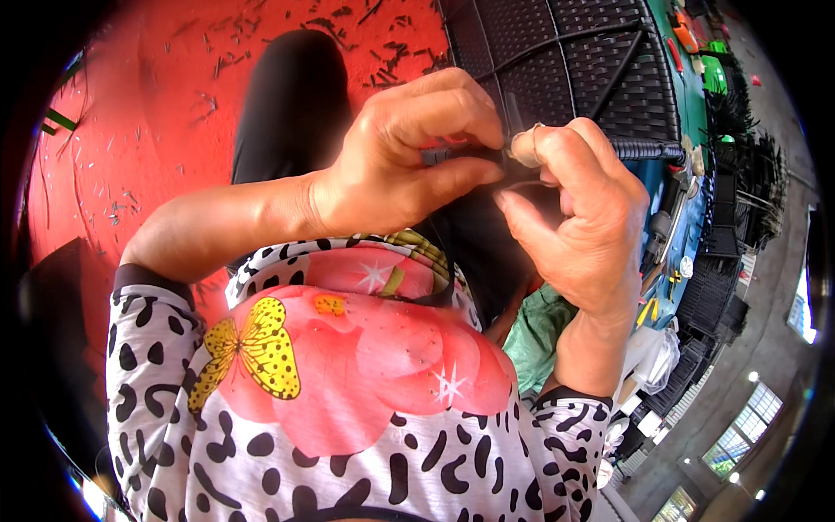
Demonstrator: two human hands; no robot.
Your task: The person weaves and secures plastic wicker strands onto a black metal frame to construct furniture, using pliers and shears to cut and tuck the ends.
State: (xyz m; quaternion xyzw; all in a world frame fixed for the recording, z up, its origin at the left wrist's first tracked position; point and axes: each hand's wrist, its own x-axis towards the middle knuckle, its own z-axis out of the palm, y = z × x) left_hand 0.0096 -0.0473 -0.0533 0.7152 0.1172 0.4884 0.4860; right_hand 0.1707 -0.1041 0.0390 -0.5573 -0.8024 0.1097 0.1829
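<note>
In front of my chest both hands are raised close together, fingertips almost meeting. My left hand (417, 148) is closed in a pinch, thumb against the forefinger. Facing it, my right hand (578, 204) has its fingers curled and its thumb toward them, with a pale wrap (525, 146) around one fingertip. Something thin and dark seems to run between the fingertips, too blurred to name. Just beyond them stands a black woven wicker panel (565, 65) with a rounded, wrapped edge.
Black scraps (396, 56) litter the red floor (196, 78) at the far left. My dark-trousered knee (296, 87) rises beside my left forearm. Green fabric (539, 335) lies below my right wrist. Along the right are tools (665, 217) on a blue surface and stacked black wicker pieces (709, 291).
</note>
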